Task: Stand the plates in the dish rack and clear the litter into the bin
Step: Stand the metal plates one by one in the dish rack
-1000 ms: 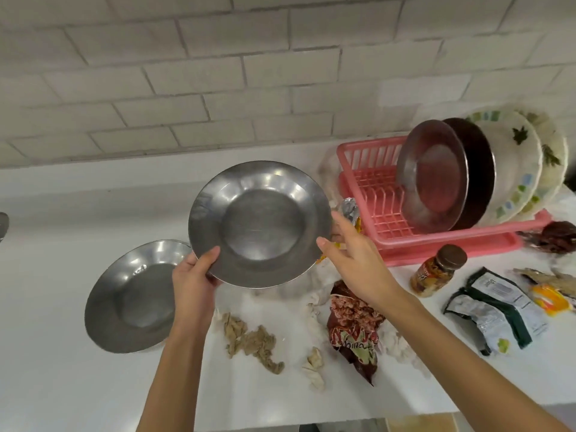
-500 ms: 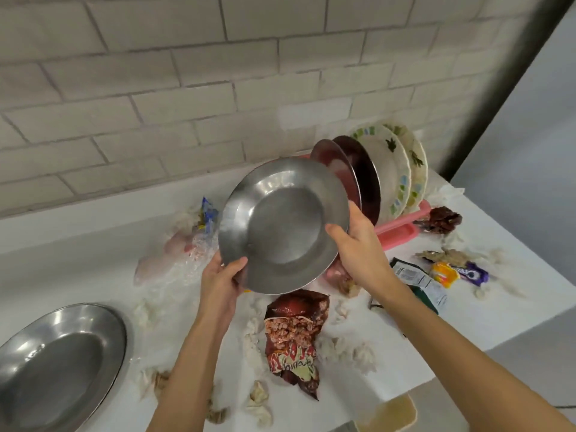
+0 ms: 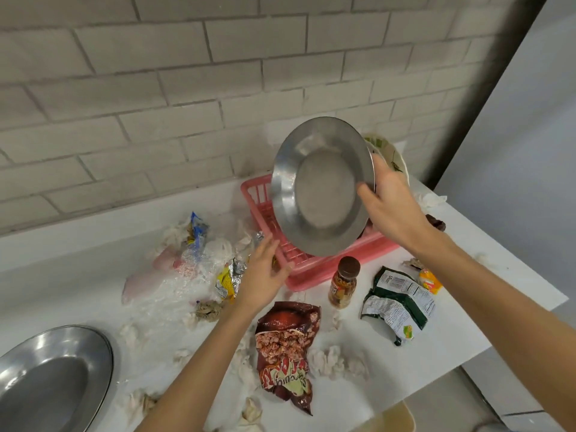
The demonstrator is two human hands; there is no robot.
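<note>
- The right hand [image 3: 392, 207] is gripping the round steel plate [image 3: 321, 188] by its right rim, holding it tilted over the pink plastic dish rack [image 3: 302, 269].
- The left hand [image 3: 265, 272] is hovering empty, fingers straight, just below the plate.

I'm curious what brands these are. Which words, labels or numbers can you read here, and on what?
No text can be read with certainty.
brown snack bag: large lettering, upside down, too blurred to read.
green-and-white packet: printed table, too small to read.
jar: label blurred.
yellow wrapper: crumpled, unreadable.
blue wrapper: unreadable.
</note>
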